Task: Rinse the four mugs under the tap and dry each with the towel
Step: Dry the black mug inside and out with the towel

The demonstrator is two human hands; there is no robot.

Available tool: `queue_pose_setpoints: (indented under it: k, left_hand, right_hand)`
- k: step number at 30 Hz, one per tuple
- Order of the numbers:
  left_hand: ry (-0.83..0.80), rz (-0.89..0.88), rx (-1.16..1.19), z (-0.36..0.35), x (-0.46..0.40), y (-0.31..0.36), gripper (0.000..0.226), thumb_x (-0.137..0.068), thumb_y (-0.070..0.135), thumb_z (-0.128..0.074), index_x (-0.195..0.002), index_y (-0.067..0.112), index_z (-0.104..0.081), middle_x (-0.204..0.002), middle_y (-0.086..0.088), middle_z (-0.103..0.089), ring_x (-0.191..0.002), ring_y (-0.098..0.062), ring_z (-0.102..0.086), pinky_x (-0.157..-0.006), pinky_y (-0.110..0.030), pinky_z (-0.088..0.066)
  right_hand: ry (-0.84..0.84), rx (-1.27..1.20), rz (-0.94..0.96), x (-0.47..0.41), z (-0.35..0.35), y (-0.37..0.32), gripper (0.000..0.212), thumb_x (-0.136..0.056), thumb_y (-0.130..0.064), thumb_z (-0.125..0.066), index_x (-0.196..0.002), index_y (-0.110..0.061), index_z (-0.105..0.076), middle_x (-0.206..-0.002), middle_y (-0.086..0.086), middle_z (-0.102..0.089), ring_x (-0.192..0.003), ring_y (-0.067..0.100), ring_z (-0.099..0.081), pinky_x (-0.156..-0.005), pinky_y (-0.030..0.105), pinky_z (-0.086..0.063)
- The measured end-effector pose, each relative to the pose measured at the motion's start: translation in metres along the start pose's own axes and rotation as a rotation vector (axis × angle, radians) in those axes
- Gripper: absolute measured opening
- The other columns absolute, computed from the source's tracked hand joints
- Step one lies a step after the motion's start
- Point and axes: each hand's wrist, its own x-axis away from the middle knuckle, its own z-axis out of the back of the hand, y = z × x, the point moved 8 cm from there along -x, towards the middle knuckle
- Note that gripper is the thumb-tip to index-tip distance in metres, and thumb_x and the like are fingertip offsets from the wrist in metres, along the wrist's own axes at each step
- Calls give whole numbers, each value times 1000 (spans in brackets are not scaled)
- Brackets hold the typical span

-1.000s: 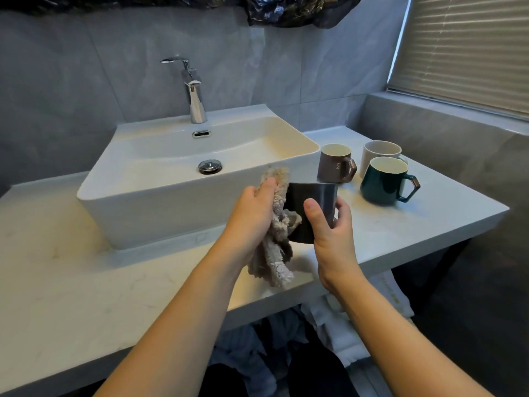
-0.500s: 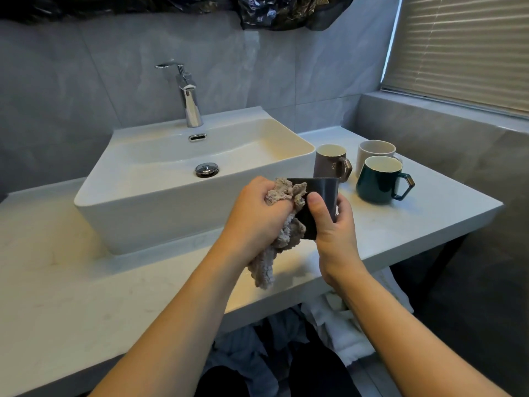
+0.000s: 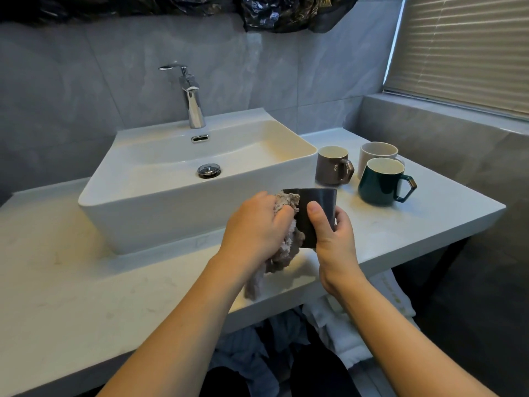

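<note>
My right hand (image 3: 332,239) grips a dark grey mug (image 3: 315,199) above the counter's front edge, thumb across its near side. My left hand (image 3: 254,227) holds a bunched grey-beige towel (image 3: 282,253) pressed against the mug's left side and rim; the towel's tail hangs down to the counter. A brown mug (image 3: 332,167), a white mug (image 3: 375,153) and a dark green mug (image 3: 378,181) stand upright on the counter to the right of the sink. The chrome tap (image 3: 191,101) rises behind the basin; no water runs.
The white basin (image 3: 108,196) sits on the pale marble counter (image 3: 71,282). A grey tiled wall and a ledge under window blinds (image 3: 463,53) close the right side. Cloths and white towels (image 3: 343,333) lie below the counter.
My left hand has bunched the towel tighter and moved it up over the mug's rim side. The view has shifted slightly; the three other mugs stay put.
</note>
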Motion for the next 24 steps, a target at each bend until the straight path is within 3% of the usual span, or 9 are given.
queue_pose_setpoints:
  k: [2, 4, 5, 9, 13, 15, 19, 21, 24]
  left_hand:
    - [-115, 59, 170, -8, 1, -6, 24, -94, 30, -49, -72, 19, -50, -77, 1, -53, -70, -19, -52, -57, -33, -35]
    - [-246, 70, 310, -18, 4, -6, 6, -92, 28, -52, -89, 24, -52, -94, 6, -50, -83, -14, -56, -67, -32, -41]
    - [-278, 54, 335, -19, 4, -4, 8, -91, 28, -54, -96, 25, -50, -100, 8, -46, -90, -12, -56, -74, -32, -44]
    - [-294, -61, 301, -19, 1, 3, 23, -84, 25, -60, -103, 26, -46, -105, 5, -40, -96, -21, -60, -85, -44, -53]
    - [-226, -38, 305, -8, -5, -4, 8, -91, 32, -64, -91, 26, -58, -92, 3, -64, -85, -14, -64, -78, -37, -53]
    - [-234, -34, 278, -8, -10, -6, 15, -90, 38, -63, -89, 23, -64, -83, 5, -69, -81, -14, -67, -78, -38, -55]
    - [-144, -75, 355, -21, -17, 0, 12, -88, 36, -63, -87, 24, -66, -81, 5, -71, -82, -16, -68, -78, -46, -55]
    - [-61, -79, 396, -31, -20, 3, 8, -91, 33, -63, -91, 25, -66, -87, 7, -71, -86, -14, -67, -79, -46, -55]
    - [-62, -73, 474, -52, -29, 5, 7, -95, 31, -63, -101, 29, -66, -97, 9, -71, -94, -10, -66, -84, -45, -54]
  right_hand:
    - [-18, -6, -12, -3, -1, 2, 101, -51, -80, -78, -128, -20, -54, -118, 6, -69, -108, 24, -68, -95, 53, -54]
    - [-43, -35, -21, -5, -2, 4, 94, -56, -77, -78, -125, -17, -58, -115, 9, -71, -106, 27, -69, -95, 54, -54]
    - [-55, -48, -25, -5, -3, 4, 90, -59, -75, -77, -123, -15, -60, -113, 10, -72, -106, 28, -69, -95, 54, -54]
    - [-86, -85, -15, -8, -4, 0, 86, -63, -71, -77, -122, -11, -61, -111, 14, -72, -106, 31, -69, -96, 53, -53]
    - [-130, 26, 40, -12, -1, -5, 88, -64, -74, -75, -126, -15, -56, -114, 8, -70, -106, 25, -68, -95, 53, -54]
    - [-163, 49, 48, -15, 1, -5, 83, -69, -69, -75, -130, -17, -54, -120, 8, -68, -112, 25, -67, -97, 51, -53]
    - [-232, 131, 83, -26, 14, -20, 60, -83, -55, -71, -129, -19, -56, -118, 2, -70, -108, 16, -68, -84, 30, -56]
    - [-273, 223, 116, -33, 21, -34, 53, -84, -51, -66, -129, -23, -57, -117, -3, -69, -105, 7, -66, -77, 20, -54]
    - [-266, 342, 167, -47, 36, -47, 48, -88, -39, -66, -132, -27, -54, -117, -11, -66, -100, -7, -62, -74, 10, -51]
